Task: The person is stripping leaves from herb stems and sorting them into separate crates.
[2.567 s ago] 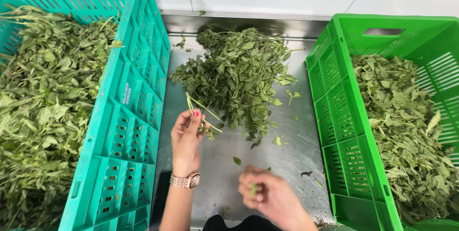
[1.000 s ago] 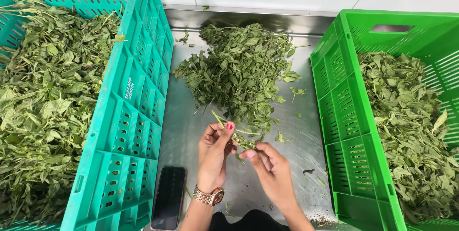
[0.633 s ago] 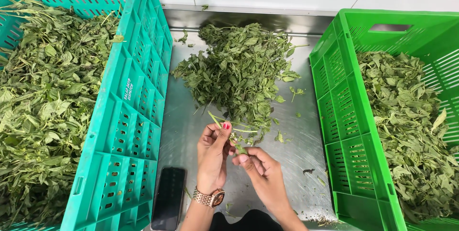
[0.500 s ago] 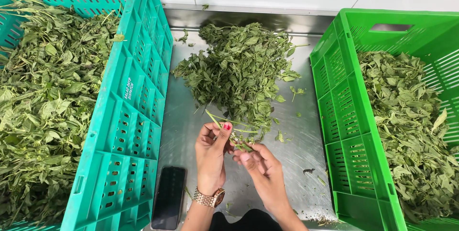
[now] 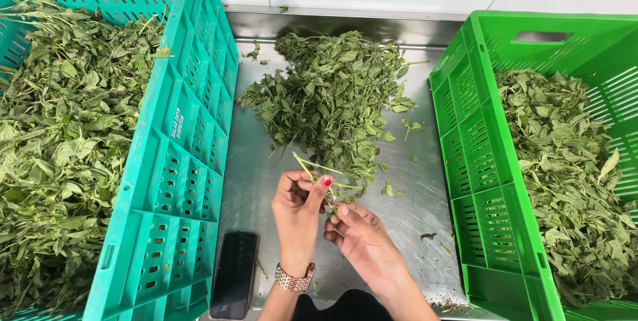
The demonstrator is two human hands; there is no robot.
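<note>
Bright even light, soft shadows, mild steel glare, sharp focus

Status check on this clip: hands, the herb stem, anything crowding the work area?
Left hand pinching leafy stem. Right hand touching the stem's lower end. Herb pile just beyond; phone beside left wrist, apart from the hands.

Table [image 5: 425, 201]: brushed steel, dull sheen. Crates [image 5: 186, 161] [image 5: 478, 161]: moulded plastic, semi-gloss. Phone [image 5: 234, 284]: glossy glass. Watch [image 5: 295, 280]: shiny metal.
</note>
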